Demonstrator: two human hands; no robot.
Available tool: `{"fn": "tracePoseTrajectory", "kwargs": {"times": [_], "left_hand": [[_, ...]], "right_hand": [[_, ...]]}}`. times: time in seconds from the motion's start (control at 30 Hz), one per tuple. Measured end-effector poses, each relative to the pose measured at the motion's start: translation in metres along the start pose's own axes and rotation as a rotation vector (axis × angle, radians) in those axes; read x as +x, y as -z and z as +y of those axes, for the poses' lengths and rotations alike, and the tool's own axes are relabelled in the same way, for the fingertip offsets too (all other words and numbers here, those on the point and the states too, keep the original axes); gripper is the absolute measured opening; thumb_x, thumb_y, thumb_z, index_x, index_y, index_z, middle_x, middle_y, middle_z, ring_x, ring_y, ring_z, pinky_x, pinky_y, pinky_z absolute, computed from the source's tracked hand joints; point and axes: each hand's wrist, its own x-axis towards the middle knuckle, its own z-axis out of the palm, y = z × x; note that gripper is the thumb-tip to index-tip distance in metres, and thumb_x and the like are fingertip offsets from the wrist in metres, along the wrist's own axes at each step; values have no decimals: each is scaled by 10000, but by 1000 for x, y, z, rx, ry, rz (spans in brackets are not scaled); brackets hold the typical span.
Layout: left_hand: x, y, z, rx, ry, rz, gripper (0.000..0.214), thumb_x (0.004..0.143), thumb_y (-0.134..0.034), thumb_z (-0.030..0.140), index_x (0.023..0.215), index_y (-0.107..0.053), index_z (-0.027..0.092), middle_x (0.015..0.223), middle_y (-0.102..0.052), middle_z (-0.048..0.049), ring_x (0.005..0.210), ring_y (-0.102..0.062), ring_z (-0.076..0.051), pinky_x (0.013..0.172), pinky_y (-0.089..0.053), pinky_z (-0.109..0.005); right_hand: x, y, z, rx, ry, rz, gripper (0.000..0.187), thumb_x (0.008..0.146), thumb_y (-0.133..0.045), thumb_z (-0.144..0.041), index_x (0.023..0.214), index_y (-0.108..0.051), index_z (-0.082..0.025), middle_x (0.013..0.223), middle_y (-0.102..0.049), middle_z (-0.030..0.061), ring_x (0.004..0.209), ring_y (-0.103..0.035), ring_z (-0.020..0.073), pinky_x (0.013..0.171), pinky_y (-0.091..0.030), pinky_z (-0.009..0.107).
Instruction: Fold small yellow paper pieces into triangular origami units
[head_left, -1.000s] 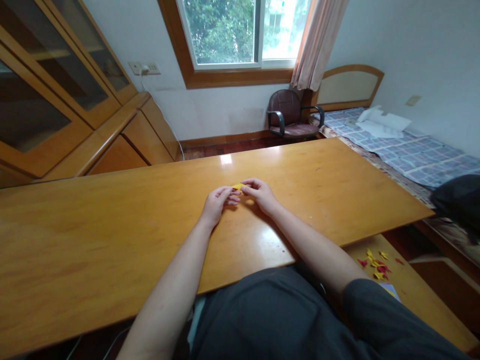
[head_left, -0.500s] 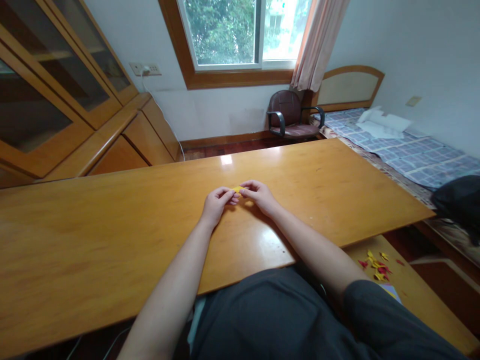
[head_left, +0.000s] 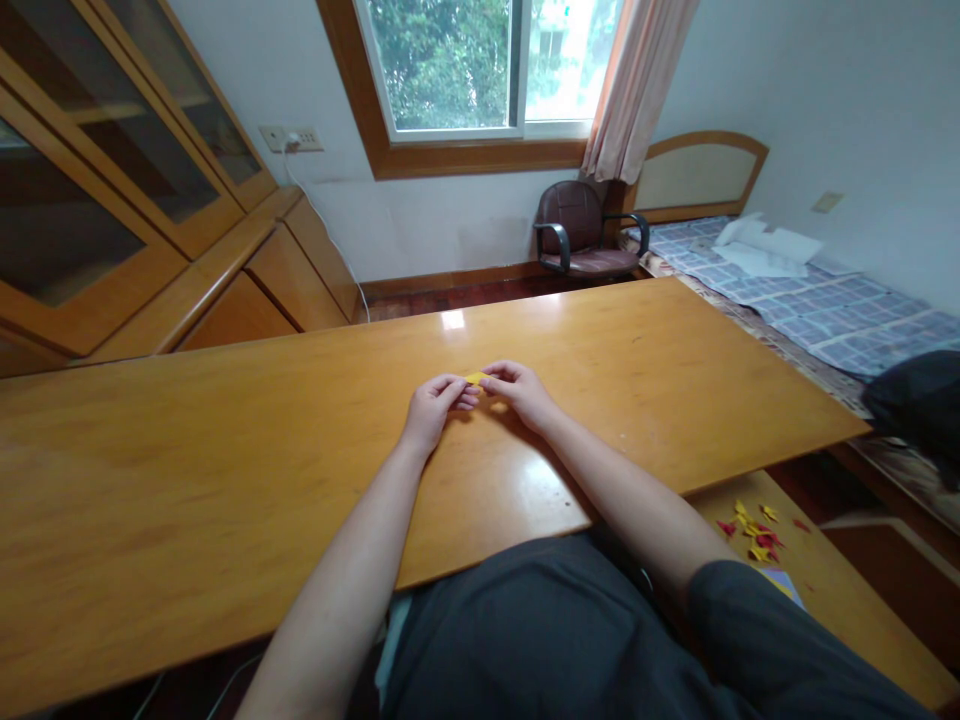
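A small yellow piece of paper [head_left: 475, 377] is pinched between both hands just above the long wooden table [head_left: 225, 440]. My left hand [head_left: 433, 405] grips its left end with curled fingers. My right hand [head_left: 519, 390] grips its right end the same way. Most of the paper is hidden behind the fingertips, and both forearms reach out over the table's near edge.
A lower wooden bench [head_left: 817, 570] at the right carries several small red and yellow folded paper pieces [head_left: 754, 530]. A dark chair [head_left: 581, 230] stands under the window. Wooden cabinets [head_left: 135, 200] line the left wall, and a bed [head_left: 810, 290] lies at the right.
Both hands have stayed in place on the yellow paper; only the fingers have shifted slightly closer together around it.
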Motion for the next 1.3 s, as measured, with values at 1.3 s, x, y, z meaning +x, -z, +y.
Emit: {"fn": "tracePoseTrajectory", "kwargs": {"times": [1.3], "left_hand": [[4,-2,-8,118,-33,-3,247,727,-711,404,757,-638,170,685,-647,5,649,-602,-124,655,-472,-227]], "right_hand": [[-3,-3,10,-317,170,3,226,766,-684,-384,835,-694,-169,780,-680,9,711,-588,134,708,-453,269]]}}
